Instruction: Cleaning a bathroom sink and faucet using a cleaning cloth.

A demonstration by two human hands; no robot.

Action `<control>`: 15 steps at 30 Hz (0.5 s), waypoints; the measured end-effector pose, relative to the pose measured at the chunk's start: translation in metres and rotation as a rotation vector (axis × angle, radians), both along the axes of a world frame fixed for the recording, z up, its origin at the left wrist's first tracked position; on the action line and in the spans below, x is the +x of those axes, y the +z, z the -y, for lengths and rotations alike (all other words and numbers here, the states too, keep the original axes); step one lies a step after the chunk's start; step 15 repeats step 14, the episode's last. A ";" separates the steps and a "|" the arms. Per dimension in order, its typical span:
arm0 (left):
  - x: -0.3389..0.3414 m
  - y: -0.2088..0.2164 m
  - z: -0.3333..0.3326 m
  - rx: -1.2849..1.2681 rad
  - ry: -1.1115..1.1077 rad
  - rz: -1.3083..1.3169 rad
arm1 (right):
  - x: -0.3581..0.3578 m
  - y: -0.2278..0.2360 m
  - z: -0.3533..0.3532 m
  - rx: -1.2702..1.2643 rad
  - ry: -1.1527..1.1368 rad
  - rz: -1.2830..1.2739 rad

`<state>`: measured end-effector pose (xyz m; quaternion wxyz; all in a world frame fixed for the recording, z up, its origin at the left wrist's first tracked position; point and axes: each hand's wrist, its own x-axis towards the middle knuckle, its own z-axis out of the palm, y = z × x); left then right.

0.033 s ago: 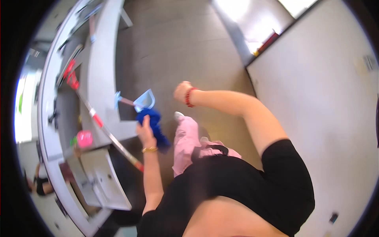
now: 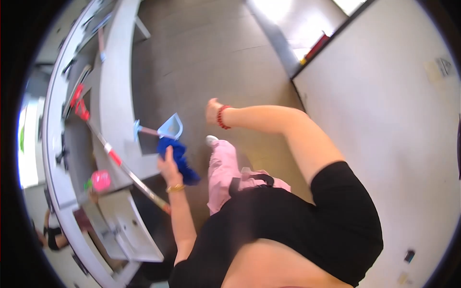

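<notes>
My left hand (image 2: 168, 167) is closed around a bunched blue cloth (image 2: 177, 156), which hangs down from the fingers in the lower middle left. Just beyond the cloth is a light-blue dustpan (image 2: 171, 127), its thin pinkish handle pointing left toward the white bench; the cloth overlaps its near edge. My right hand (image 2: 213, 111), above a red bead bracelet, is out in front over the floor. Its fingers look curled in, with nothing seen in them, though they are slightly blurred.
A long pole (image 2: 120, 162) with a red head leans across the white bench (image 2: 115, 72) on the left. A pink bottle (image 2: 101, 181) with a green top stands by an opened white cabinet (image 2: 132, 225). Along the right runs a white wall (image 2: 384, 96); a red and yellow object (image 2: 316, 49) lies beside it.
The view has shifted slightly, so bench, pole and dustpan sit a little further left. My left hand still holds the blue cloth; both hands appear slightly further left.
</notes>
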<state>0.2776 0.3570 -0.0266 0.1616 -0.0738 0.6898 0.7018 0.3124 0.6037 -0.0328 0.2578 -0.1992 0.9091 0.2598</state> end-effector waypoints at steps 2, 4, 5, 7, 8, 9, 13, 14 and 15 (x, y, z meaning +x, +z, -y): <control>-0.016 0.009 0.007 -0.037 0.006 -0.198 | -0.022 -0.018 -0.030 -0.057 0.581 -0.046; -0.042 0.025 -0.008 -0.125 -0.006 -0.371 | -0.038 -0.023 -0.056 -0.060 0.566 -0.071; -0.051 0.037 -0.021 -0.134 0.011 -0.407 | -0.055 -0.028 -0.062 -0.081 0.587 -0.100; -0.085 0.060 -0.037 -0.190 -0.025 -0.447 | -0.092 -0.067 -0.083 -0.040 0.419 0.068; -0.106 0.056 -0.039 -0.233 -0.049 -0.420 | -0.100 -0.051 -0.092 -0.117 0.229 0.231; -0.127 0.058 -0.045 -0.252 -0.116 -0.431 | -0.096 -0.019 -0.104 -0.193 0.094 0.157; -0.220 0.105 -0.076 -0.517 -0.260 -0.636 | -0.099 -0.202 -0.200 -0.711 -0.073 -0.417; -0.245 0.111 -0.076 -0.642 -0.268 -0.655 | -0.132 -0.206 -0.197 -0.738 -0.016 -0.397; -0.245 0.111 -0.076 -0.642 -0.268 -0.655 | -0.132 -0.206 -0.197 -0.738 -0.016 -0.397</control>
